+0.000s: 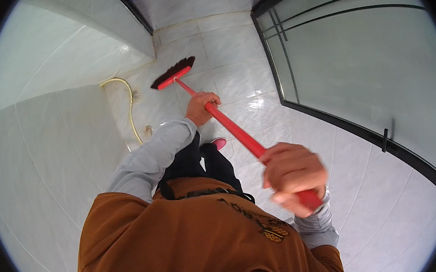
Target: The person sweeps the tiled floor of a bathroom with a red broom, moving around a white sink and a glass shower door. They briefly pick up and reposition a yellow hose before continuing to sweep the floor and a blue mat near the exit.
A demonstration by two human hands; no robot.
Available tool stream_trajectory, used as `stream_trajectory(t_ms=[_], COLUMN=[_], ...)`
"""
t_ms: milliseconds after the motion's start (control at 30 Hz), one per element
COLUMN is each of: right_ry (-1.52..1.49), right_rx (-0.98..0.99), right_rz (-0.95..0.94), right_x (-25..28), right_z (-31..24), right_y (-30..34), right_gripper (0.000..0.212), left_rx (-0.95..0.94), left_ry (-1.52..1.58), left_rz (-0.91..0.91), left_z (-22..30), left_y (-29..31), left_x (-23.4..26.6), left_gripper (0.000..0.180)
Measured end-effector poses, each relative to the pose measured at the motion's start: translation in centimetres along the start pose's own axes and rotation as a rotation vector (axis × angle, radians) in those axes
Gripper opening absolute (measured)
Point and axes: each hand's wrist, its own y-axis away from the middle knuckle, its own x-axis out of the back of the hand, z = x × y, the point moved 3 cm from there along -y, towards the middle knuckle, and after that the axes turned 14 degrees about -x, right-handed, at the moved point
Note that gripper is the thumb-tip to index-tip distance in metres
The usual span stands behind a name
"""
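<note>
A broom (236, 132) with a red handle slants across the middle of the view, its dark bristles on the tiled floor at the far side. My left hand (201, 108) is wrapped round the lower part of the handle, a short way above the red broom head. Nearer to me, my right hand (295, 177) grips the upper end, and the handle's red tip sticks out below the fist. Slight motion blur softens the right hand. Part of the left fingers is hidden behind the handle.
Pale tiles cover the floor (226, 47). A yellowish hose (131, 110) lies along the left wall near a floor drain (135, 95). To the right stands a dark-framed frosted glass door (356, 56) with a handle. A wall corner (148, 46) juts in at the far left.
</note>
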Motion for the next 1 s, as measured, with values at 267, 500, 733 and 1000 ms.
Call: stream_trajectory(t_ms=[267, 500, 733, 1000], right_ry=[-0.243, -0.302, -0.345, -0.003], right_rx=[0.166, 0.015, -0.325, 0.193], right_rz=[0.416, 0.364, 0.303, 0.345], right_x=[7.1, 4.8, -1.7, 8.9], right_z=[-7.7, -0.3, 5.2, -3.8], right_y=[2.4, 3.4, 2.3, 6.8], right_gripper=[0.029, 0.028, 0.035, 0.029], left_rx=[0.032, 0.143, 0.299, -0.002], left_ry=[0.207, 0.104, -0.192, 0.118], left_rz=[-0.343, -0.277, -0.416, -0.306], left_z=[8.9, 2.8, -1.8, 7.9], left_y=[-5.4, -0.1, 6.5, -3.5], left_x=[-6.3, -4.7, 3.5, -8.3], left_gripper=[0.02, 0.014, 0.015, 0.019])
